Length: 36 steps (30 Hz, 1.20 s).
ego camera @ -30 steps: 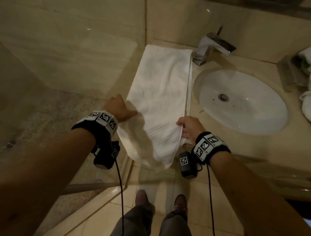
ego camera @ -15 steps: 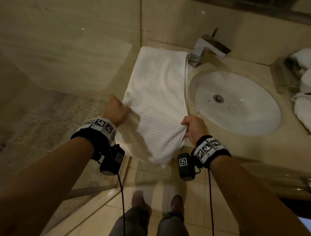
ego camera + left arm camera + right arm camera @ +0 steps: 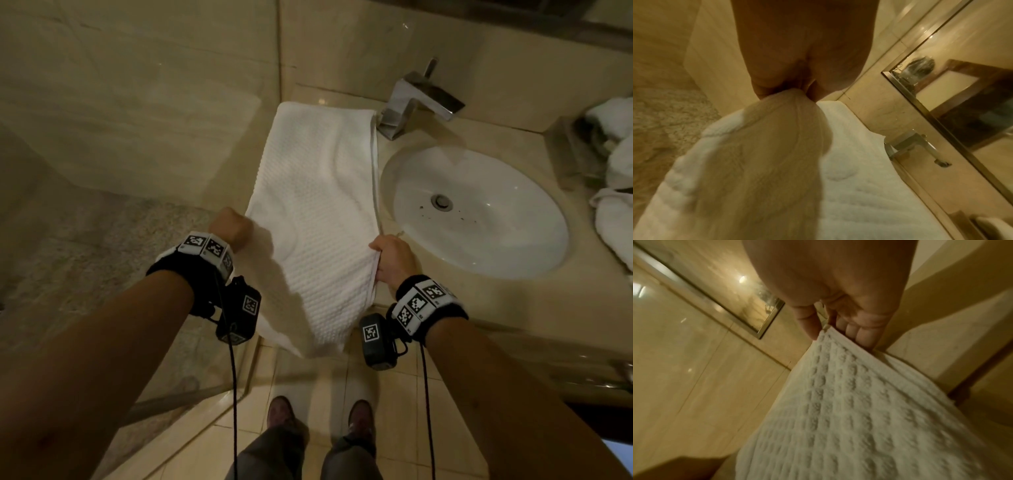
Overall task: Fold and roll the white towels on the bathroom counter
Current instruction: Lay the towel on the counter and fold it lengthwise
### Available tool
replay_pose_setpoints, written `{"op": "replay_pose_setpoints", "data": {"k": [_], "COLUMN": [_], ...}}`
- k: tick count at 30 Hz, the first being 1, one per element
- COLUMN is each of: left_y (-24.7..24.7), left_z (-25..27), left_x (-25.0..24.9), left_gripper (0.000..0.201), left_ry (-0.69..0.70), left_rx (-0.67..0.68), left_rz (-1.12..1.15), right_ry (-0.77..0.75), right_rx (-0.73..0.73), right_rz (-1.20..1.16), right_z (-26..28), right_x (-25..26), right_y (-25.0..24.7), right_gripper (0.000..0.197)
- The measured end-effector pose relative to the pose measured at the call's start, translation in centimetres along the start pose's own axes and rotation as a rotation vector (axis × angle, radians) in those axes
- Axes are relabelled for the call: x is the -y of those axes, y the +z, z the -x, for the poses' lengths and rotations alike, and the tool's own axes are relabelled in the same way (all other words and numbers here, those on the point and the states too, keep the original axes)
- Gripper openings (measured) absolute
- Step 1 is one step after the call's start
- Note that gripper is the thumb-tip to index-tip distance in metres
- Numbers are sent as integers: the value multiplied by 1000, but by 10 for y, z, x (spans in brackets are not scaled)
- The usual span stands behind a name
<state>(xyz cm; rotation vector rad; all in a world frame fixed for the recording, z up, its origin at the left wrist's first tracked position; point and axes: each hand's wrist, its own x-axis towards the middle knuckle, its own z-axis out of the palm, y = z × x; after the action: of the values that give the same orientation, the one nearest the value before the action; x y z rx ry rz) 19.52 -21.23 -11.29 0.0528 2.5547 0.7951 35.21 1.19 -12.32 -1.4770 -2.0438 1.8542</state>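
We see the left hand (image 3: 230,224) and right hand (image 3: 393,261) gripping the white towel (image 3: 317,219) by its near edges. Its far end lies on the counter (image 3: 513,301), left of the sink (image 3: 479,212).

I can read no words, brand names or numbers anywhere. The only markings are black-and-white square code patterns on my wristbands (image 3: 205,245) and on the small black camera units (image 3: 373,337) hanging under each wrist; they carry no legible text.
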Motion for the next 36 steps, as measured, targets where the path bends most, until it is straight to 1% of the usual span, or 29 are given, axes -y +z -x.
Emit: {"op": "replay_pose_setpoints", "data": {"k": [2, 5, 7, 9, 10, 12, 13, 15, 17, 19, 22, 25, 27, 28, 31, 36], "left_y": [2, 7, 7, 4, 3, 1, 2, 6, 7, 5, 3, 1, -1, -1, -2, -2], "left_z": [-2, -2, -5, -11, -14, -20, -21, -23, -22, -25, -37, -46, -54, -59, -73, -102], "left_x": [0, 0, 0, -4, -7, -14, -18, -25, -31, -35, -37, -40, -47, -52, -67, -95], "left_gripper": [33, 34, 39, 51, 55, 55, 53, 54, 56, 56, 47, 44, 45, 45, 46, 51], "left_ry": [0, -9, -30, -68, -85, -100, -102, -87, -75, -60, -70, -94, -100, -99, -96, -116], "left_rx": [-20, -38, -16, 9, 15, 4, 8, 36, 66, 80, 65, 46, 47, 48, 54, 64], "left_rz": [-17, -49, 14, 113, 142, 154, 134, 75, 15, -6, 80, 100, 76, 70, 46, -5], "right_ry": [19, 73, 74, 58, 45, 9, -16, -49, -62, -51, -23, -13, -27, -35, -53, -87], "right_rx": [10, 19, 32, 48, 54, 62, 54, 20, -51, -67, -36, 5, 11, 11, 5, 25], "right_rz": [-9, -24, -16, 6, 0, 57, 110, 172, 184, 155, 98, 77, 65, 54, 62, 95], "right_z": [-14, -3, 1, -1, -1, -6, -9, -13, -16, -18, -25, -46, -60, -65, -75, -99], "right_x": [-11, -2, 5, 9, 11, 11, 12, 12, 12, 10, 12, 15, 21, 26, 40, 62], "right_y": [-4, -6, -5, -4, -3, 0, 1, 1, -1, -2, -2, -4, -5, -5, -3, 0], "right_gripper": [14, 7, 5, 6, 15, 40, 43, 30, 20, 20, 19, 30, 24, 24, 52, 62]}}
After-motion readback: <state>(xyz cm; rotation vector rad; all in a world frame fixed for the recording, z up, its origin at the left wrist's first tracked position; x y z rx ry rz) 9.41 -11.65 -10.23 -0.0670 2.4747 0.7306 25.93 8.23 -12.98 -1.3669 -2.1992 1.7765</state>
